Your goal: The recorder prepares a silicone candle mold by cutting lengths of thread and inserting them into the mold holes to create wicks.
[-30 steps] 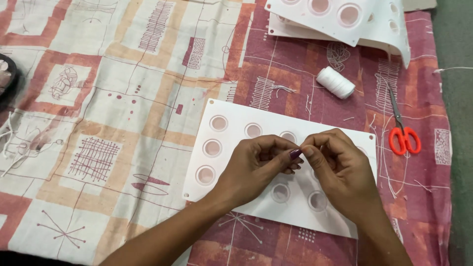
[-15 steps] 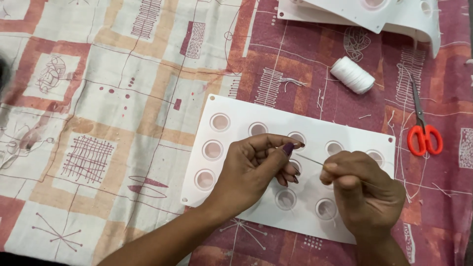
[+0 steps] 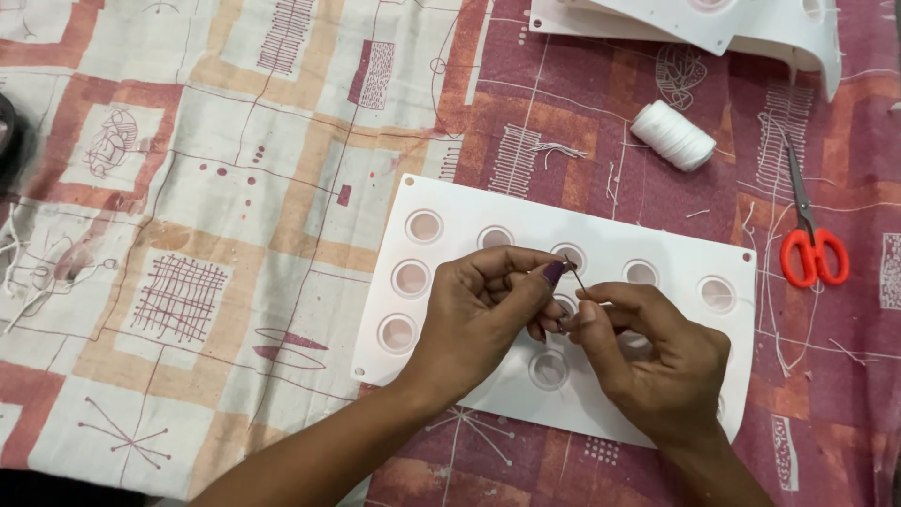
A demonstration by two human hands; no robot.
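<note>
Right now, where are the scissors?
In the head view, the orange-handled scissors lie on the patterned cloth at far right, beside the white tray, below the thread spool.

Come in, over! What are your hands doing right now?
Left hand pinching needle. Right hand meeting it, fingertips together. Both over white holed panel. Nothing blocking; scissors, thread spool aside.

A moulded tray [image 3: 450, 211] with round wells lies near centre on a patterned cloth [image 3: 216, 188]. The left hand [image 3: 479, 314] and right hand [image 3: 657, 361] meet above the tray, pinching a needle [image 3: 575, 274] between them. A thread spool [image 3: 672, 134] lies far right of the tray, scissors [image 3: 809, 230] further right, stacked trays [image 3: 751, 23] at the far edge.
</note>
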